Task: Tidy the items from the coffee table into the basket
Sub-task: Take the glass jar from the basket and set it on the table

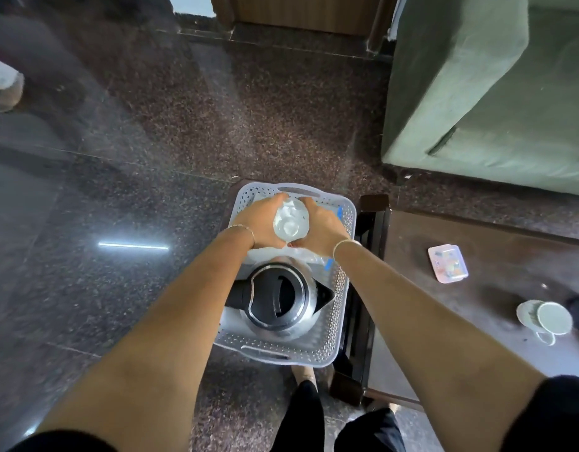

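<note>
A white perforated basket (341, 288) stands on the floor beside the coffee table (477, 305). A steel kettle with a black lid (278, 301) lies in its near half. My left hand (258, 223) and my right hand (320, 226) both grip a clear plastic bottle (290, 221), seen end-on, over the basket's far half. More clear bottles with blue caps (328, 264) lie under my hands. On the table rest a small pink-rimmed lidded box (447, 263) and a white cup (547, 318) on its side.
A green sofa (487, 93) stands at the far right behind the table. Dark polished stone floor spreads to the left and ahead. My legs and a foot (304, 375) are just below the basket. A wooden door frame is at the top.
</note>
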